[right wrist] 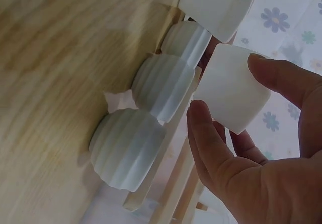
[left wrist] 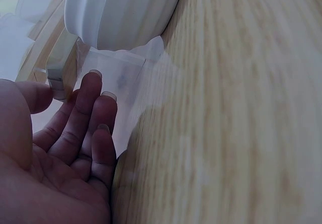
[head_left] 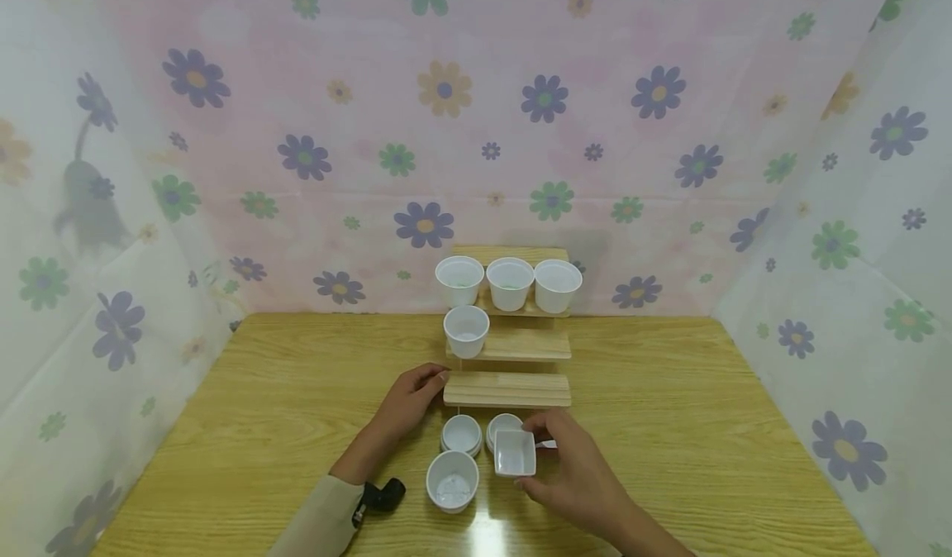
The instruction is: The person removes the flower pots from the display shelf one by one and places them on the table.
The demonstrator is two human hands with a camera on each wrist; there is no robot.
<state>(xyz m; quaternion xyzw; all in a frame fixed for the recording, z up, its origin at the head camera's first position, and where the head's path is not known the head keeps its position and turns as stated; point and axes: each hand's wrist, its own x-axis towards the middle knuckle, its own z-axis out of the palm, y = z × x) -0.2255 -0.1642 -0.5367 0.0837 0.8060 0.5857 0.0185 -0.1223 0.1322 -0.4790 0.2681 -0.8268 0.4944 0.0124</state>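
My right hand (head_left: pixel 576 474) pinches a small square white cup (head_left: pixel 515 454) between thumb and fingers, its open top facing up toward the head camera. In the right wrist view, this cup (right wrist: pixel 232 85) appears beside a row of ribbed white pots (right wrist: pixel 163 88) on the table. My left hand (head_left: pixel 411 398) is at the left end of the lowest board of a tiered wooden stand (head_left: pixel 507 389). In the left wrist view, the thumb and index finger pinch the board's end (left wrist: pixel 61 78); the other fingers are loosely bent.
Three round white cups (head_left: pixel 510 283) line the stand's top tier, and another white cup (head_left: pixel 466 332) occupies the left of the middle tier. Before the stand are ribbed pots (head_left: pixel 461 436), one mostly hidden by my right hand, and a larger plain cup (head_left: pixel 452 483). Flowered cloth (head_left: pixel 476 127) hangs behind.
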